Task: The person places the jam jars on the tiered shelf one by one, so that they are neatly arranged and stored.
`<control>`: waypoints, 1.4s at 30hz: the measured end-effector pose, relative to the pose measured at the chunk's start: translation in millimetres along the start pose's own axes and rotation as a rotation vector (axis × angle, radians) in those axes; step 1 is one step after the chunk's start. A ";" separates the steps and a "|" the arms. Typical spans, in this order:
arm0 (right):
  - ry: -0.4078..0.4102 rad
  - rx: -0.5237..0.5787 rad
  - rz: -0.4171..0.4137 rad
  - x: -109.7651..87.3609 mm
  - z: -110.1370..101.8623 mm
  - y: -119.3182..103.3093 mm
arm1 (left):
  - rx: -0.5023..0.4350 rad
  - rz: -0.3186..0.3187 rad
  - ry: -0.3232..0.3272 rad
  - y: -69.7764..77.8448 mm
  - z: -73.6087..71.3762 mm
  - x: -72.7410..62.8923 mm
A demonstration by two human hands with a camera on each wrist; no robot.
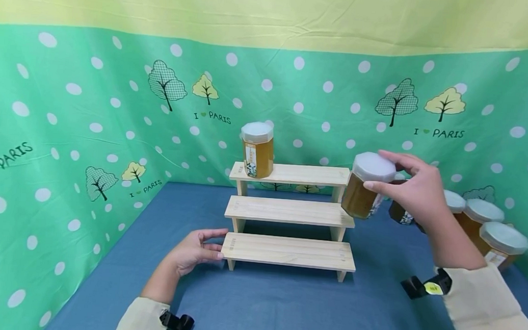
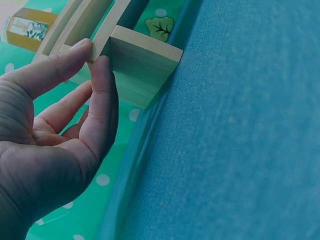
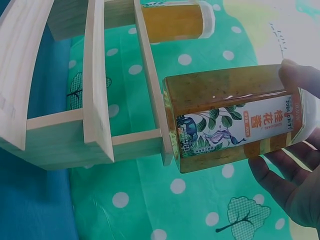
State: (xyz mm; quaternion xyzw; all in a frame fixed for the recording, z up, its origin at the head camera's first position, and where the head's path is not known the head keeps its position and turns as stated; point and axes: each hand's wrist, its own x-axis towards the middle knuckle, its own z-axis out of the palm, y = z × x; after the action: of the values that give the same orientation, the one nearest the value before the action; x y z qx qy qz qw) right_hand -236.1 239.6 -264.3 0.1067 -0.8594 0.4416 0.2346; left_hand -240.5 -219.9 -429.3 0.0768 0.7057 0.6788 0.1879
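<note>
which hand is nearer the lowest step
Left. The left hand grips the left end of the lowest step; the right hand is up beyond its right end, holding a jar.

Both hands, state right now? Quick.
Left hand: closed, thumb and forefinger pinching the left end of the bottom shelf.
Right hand: closed, holding a white-lidded amber jar near its lid.
</note>
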 end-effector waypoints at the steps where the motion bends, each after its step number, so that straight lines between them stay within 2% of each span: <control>1: -0.004 0.002 -0.001 1.6 1.1 -0.4 | 0.000 -0.003 0.002 -0.1 0.0 0.2; 15: -0.018 -0.013 0.015 21.2 15.9 -10.4 | 0.008 0.001 0.003 -1.3 -0.2 1.4; 23: -0.030 -0.011 -0.003 33.3 25.6 -12.6 | 0.009 0.001 0.002 -0.8 -0.2 1.2; 35: -0.037 0.011 0.039 50.1 38.4 -19.0 | 0.005 -0.006 0.014 -1.2 0.9 1.2; 42: -0.074 0.032 0.066 56.5 43.8 -19.6 | 0.010 -0.004 0.019 -2.1 0.6 1.3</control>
State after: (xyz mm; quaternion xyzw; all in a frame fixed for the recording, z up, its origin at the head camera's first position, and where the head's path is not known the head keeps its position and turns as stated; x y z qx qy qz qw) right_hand -291.0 193.9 -244.1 0.0983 -0.8633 0.4586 0.1861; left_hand -241.1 -219.0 -431.6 0.0700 0.7111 0.6754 0.1824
